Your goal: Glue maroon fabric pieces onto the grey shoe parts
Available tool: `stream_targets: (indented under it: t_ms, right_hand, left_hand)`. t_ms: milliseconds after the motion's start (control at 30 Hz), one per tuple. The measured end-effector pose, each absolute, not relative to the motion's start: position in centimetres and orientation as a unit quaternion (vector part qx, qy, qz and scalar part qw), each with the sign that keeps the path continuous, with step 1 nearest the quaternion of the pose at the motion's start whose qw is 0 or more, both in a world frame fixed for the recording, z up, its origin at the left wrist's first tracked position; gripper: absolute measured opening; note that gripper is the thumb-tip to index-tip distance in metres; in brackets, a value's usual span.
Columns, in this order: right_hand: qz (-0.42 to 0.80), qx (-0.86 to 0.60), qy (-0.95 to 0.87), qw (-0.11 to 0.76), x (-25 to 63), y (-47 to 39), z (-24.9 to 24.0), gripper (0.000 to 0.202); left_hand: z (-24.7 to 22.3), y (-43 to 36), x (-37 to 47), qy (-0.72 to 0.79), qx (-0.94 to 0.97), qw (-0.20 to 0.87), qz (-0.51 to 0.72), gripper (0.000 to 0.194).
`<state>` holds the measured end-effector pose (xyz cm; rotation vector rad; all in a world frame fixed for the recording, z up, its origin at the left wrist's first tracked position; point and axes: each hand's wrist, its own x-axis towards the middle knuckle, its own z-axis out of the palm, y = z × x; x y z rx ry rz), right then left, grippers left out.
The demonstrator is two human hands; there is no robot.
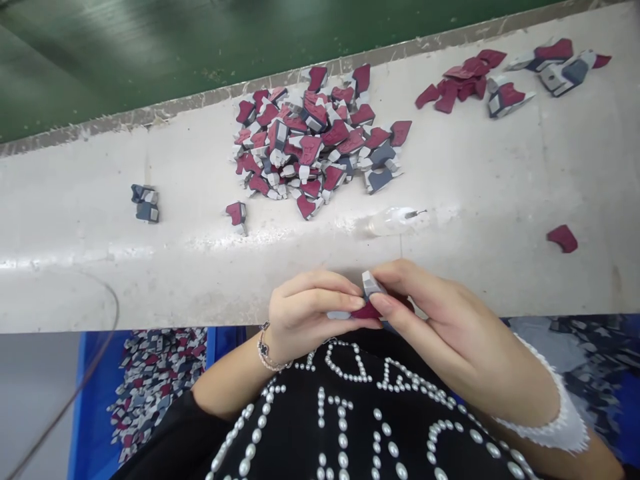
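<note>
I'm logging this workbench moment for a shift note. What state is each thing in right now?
left hand: closed, pinching the small part
right hand: closed on the same part
small part: grey and maroon, held between both hands at the bench edge
big pile of parts: heaped loose on the bench
maroon pieces: scattered, far right
blue bin: holding parts, under the bench

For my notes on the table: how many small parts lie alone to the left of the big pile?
2: a grey part far left on the white table, and a red-and-grey part just below the big pile. None seems hidden.
</note>
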<state>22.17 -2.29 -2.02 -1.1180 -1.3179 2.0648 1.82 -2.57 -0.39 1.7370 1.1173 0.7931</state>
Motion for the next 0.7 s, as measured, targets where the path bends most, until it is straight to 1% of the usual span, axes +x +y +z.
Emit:
stream_targets:
  t_ms: [200,400,700]
  right_hand:
    - [0.756,-0.353,-0.502,0.227,23.4,-2.3,-2.1,0.011]
    - [0.749,-0.336,-0.526,0.221,23.8,-2.4,-1.7,0.011]
    - [0.733,-0.378,-0.515,0.234,23.2,-2.4,-1.4,0.016]
  left_hand:
    - [0.0,-2.3,1.9,0.433,0.697,0.48,0.309,0.035]
    - [0.6,-2.1,1.9,0.417,0.702,0.492,0.302,0.033]
    - [1.0,-1.9,2.1,0.419,0.702,0.493,0.297,0.032]
